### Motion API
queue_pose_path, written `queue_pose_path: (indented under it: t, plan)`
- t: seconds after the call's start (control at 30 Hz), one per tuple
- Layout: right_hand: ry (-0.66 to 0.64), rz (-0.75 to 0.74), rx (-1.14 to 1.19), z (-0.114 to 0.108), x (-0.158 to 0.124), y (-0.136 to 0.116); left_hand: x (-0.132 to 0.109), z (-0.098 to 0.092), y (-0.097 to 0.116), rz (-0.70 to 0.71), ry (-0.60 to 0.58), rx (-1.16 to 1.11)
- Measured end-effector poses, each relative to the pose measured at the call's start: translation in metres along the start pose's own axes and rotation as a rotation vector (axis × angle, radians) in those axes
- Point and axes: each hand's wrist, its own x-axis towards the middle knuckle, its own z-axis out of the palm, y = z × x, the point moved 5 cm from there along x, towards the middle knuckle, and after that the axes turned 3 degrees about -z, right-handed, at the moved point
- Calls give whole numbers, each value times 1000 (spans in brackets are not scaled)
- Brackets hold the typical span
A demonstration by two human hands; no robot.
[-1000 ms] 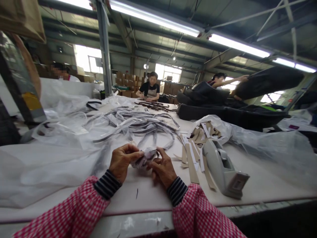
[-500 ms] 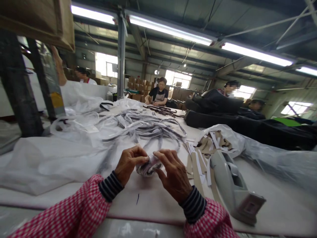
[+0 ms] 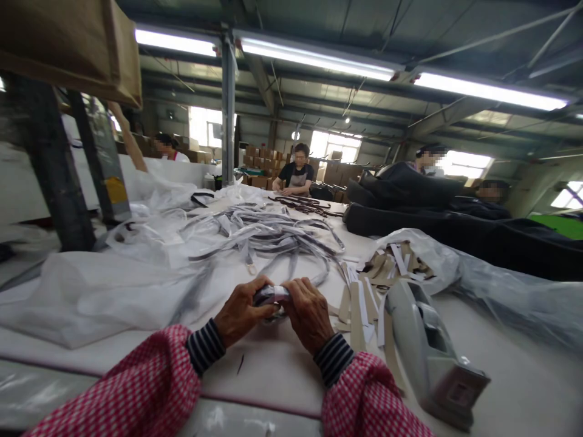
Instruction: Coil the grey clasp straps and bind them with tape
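Between my two hands, just above the white tabletop, is a coiled grey strap with a pale band across its top. My left hand grips the coil's left end, thumb below and fingers above. On the right end, my right hand has its fingers wrapped over it; the thumb is hidden. Just beyond my hands lies a tangled heap of grey straps in clear wrapping, and a metal ring or hook hangs off its near side.
A grey tape dispenser stands at the right beside beige and white strips and a plastic bag of scraps. White plastic sheeting covers the left. Black rolled material lies far right. A person works across the table.
My right hand has drawn in closer and closed over the coil. The coil has turned, so its pale band now faces up. The view has shifted slightly.
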Motion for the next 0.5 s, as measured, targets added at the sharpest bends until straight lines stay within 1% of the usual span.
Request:
queue_pose_path:
  t: [0.1,0.17,0.27,0.37,0.43,0.5]
  plan:
    - [9,10,-19,0,-2,3,3,3,7,28,-29,39]
    - [10,3,-36,1,-4,5,4,3,14,53,-46,146]
    - [15,-30,-69,5,-8,5,3,1,26,93,-92,474]
    - [31,-55,-67,5,-12,1,-1,5,34,116,-219,798]
    - [37,-74,-34,3,-14,-5,-6,7,38,122,-275,935]
    - [35,-114,50,-3,-17,-13,-13,6,41,148,-276,1016]
